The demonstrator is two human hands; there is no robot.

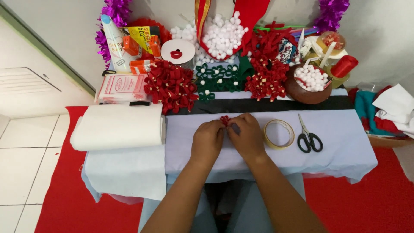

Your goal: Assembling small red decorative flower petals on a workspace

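Note:
Both my hands meet over the middle of a low table covered in pale blue cloth (345, 146). My left hand (208, 140) and my right hand (246, 136) pinch a small red felt flower (224, 120) between their fingertips, just above the cloth. A dark grey object shows between the thumb and fingers of my right hand; I cannot tell what it is. A roll of tape (279, 134) lies flat just right of my right hand, and black-handled scissors (308, 136) lie beyond it.
A roll of white felt (118, 127) lies at the left. Piles of red felt flowers (170, 86), green felt flowers (217, 77), white pom-poms (222, 36), a brown bowl (302, 92) of pom-poms, glue packets and purple tinsel crowd the back. Folded fabric (388, 110) sits at the right.

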